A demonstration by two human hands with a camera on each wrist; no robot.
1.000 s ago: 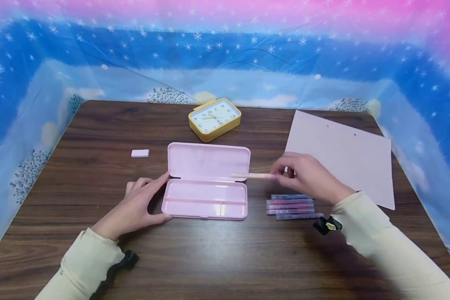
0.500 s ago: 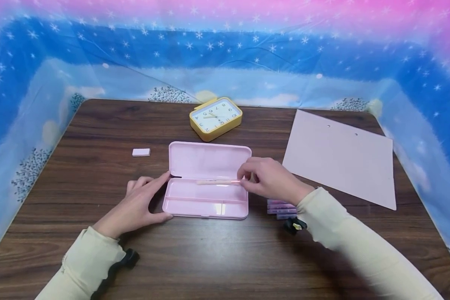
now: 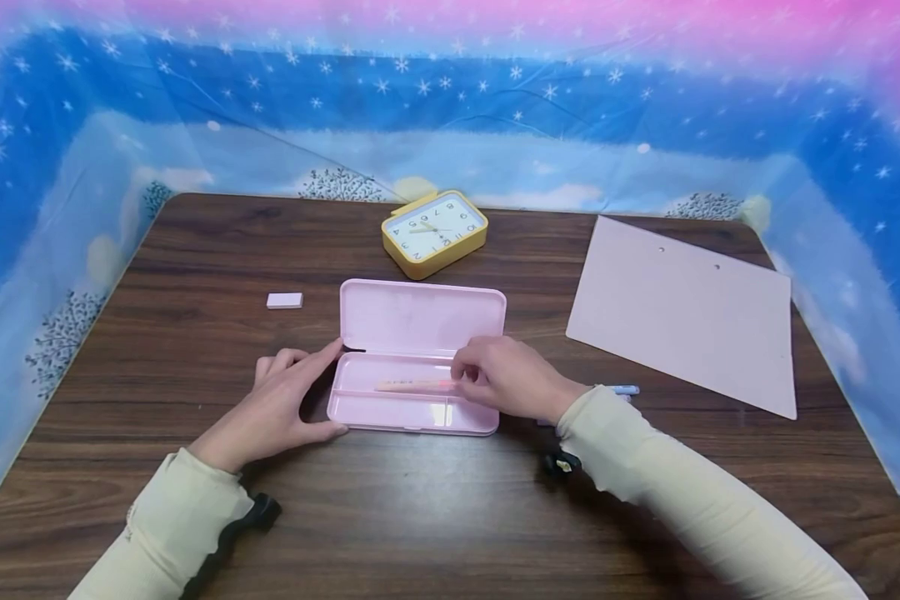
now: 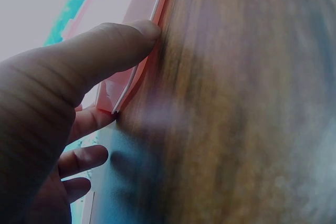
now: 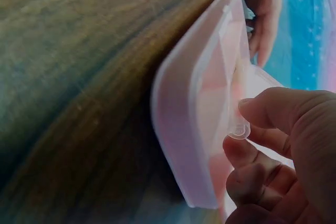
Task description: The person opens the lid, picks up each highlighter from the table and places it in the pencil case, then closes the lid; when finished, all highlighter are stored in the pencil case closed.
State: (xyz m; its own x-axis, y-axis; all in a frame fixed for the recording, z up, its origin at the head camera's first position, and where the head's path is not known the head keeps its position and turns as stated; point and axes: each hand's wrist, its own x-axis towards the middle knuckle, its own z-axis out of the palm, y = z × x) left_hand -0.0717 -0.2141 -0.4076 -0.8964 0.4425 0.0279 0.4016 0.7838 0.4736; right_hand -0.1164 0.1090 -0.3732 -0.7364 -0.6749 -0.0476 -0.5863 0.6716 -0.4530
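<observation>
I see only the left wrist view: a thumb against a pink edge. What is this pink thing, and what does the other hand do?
Observer: It is an open pink pencil case; its lid lies back flat on the table. The left hand steadies its left end.
Operator: And the right one?
Observer: The right hand pinches a pink pen by one end, over the tray's long compartment.
Operator: Is the pen already lying in the tray?
Observer: I cannot tell; the fingers grip its end.
Operator: Anything else near?
Observer: A yellow clock behind the case, a white eraser on the left.
</observation>
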